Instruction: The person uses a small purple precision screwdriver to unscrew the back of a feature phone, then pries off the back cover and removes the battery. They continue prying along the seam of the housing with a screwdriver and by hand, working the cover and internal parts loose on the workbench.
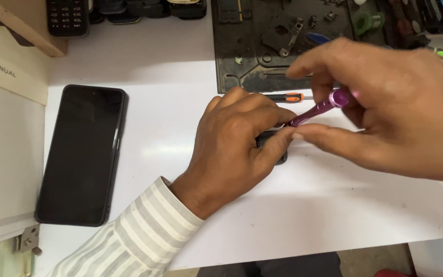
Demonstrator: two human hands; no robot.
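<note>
On the white table (334,205) my left hand (232,149) pinned what looked like a small dark device (278,146) steady, while my right hand (385,102) pinched a purple screwdriver (316,110) over it.

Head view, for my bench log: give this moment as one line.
left hand: pins small black part on white table | right hand: holds purple screwdriver, tip at part | black smartphone: lies left
</note>
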